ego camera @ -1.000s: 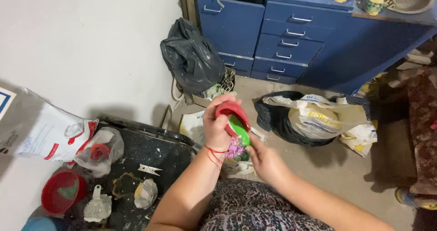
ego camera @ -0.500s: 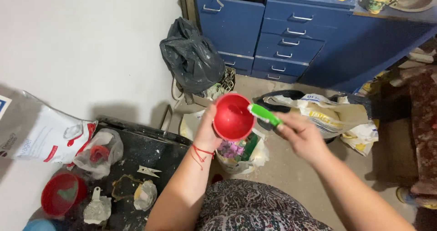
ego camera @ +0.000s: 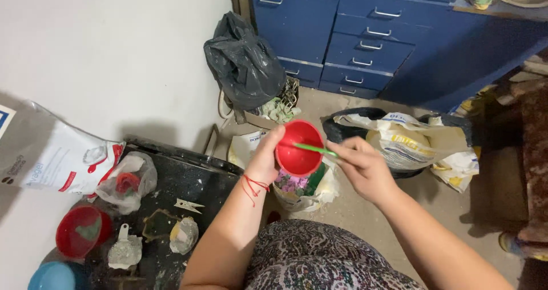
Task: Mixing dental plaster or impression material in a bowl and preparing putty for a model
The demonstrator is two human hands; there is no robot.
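Green stick (ego camera: 315, 149) now dipped inside red bowl (ego camera: 298, 147), earlier outside rim. Left hand (ego camera: 266, 158) grips bowl; right hand (ego camera: 363, 167) pinches stick. Concrete floor (ego camera: 365, 210), blue drawers (ego camera: 354, 44) behind. Black bag (ego camera: 242, 64), white sack (ego camera: 399, 139) beyond; black tray (ego camera: 182, 181) left.

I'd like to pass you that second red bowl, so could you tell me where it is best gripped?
Grip the red bowl on the black tray by its rim, coming from above. It stands upright with its mouth open, and the side towards the bag looks crowded, so the near rim is probably freer.
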